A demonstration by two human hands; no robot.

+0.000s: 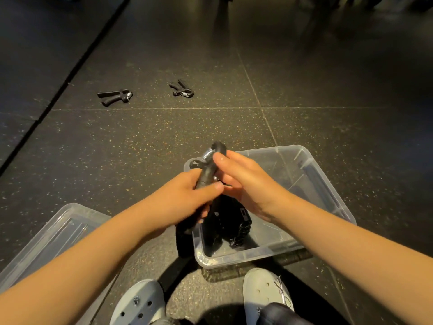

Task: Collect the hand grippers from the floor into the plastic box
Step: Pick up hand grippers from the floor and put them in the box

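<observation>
1. Hand gripper [209, 168], black with a steel spring, stands upright in our hands over the left edge of the plastic box [328, 184]. More black grippers [234, 227] lie inside the box at its near end.
2. Beyond the box and to its left, well apart from it, lie the first floor gripper [115, 96] and the second floor gripper [181, 89].
3. Under the box, the floor [140, 148] is dark speckled tile. A black mat [35, 55] runs far left of the box, and a clear lid [46, 242] lies just near-left.
4. Our left hand [187, 200] curls its fingers round the handle. Our right hand [248, 184] lays one straight finger along the spring end.
5. Its other fingers are hidden, so we cannot tell whether it grips.
</observation>
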